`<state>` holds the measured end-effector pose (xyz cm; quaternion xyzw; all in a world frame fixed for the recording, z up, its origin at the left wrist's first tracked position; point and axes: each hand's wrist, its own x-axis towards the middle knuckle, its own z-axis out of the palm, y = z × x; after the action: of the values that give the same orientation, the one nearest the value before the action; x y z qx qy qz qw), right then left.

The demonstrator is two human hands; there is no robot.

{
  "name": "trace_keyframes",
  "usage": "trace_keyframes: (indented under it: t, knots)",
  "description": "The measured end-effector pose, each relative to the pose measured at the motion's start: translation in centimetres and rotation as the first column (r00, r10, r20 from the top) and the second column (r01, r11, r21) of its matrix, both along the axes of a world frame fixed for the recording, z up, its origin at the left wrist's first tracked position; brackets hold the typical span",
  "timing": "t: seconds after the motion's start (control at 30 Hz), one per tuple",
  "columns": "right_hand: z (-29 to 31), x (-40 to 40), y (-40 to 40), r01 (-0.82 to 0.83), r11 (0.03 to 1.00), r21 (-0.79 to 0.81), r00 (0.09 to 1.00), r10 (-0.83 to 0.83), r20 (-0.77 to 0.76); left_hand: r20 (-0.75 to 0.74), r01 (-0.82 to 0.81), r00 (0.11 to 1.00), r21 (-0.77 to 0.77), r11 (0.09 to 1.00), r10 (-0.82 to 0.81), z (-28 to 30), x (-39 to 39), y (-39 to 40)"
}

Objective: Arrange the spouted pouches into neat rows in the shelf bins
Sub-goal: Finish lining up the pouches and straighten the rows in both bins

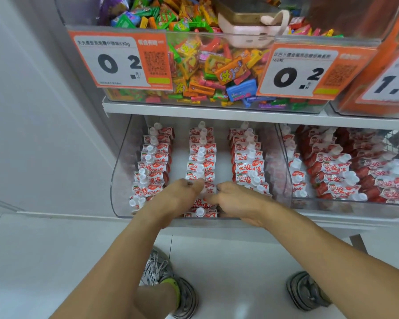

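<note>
The single head-worn wide-angle camera is looking forward and steeply down from a standing person's height, facing a shelf unit square-on and taking in the lower clear bin (119,180) at mid-frame, the candy bin (217,104) above it at the top edge, and the person's own shoes (184,298) on the floor at the bottom. It is sitting close enough that both forearms are stretching up from the lower corners to the bin's front, and the lens is bending the shelf edge (194,109) and walls toward the frame's borders.
</note>
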<state>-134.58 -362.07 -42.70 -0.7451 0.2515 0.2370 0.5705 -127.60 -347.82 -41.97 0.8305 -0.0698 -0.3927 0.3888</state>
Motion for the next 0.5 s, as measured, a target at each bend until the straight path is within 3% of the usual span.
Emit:
trace_keyframes:
  t: [0.13,0.27,0.5]
  knots:
    - [-0.2,0.0,-0.7,-0.033,0.997,0.065,0.998,0.036,-0.044,-0.039,0.014,0.999,-0.025,1.000,-0.015,0.6,0.0,-0.1]
    - [-1.5,0.4,-1.2,-0.101,0.995,-0.022,0.991,0.098,-0.087,-0.034,0.034,0.999,-0.026,0.999,-0.034,0.5,0.0,-0.5]
    - [-1.5,0.3,-1.0,-0.122,0.992,-0.028,0.991,0.120,-0.053,-0.107,0.015,0.994,-0.039,0.999,-0.019,0.2,0.5,0.2]
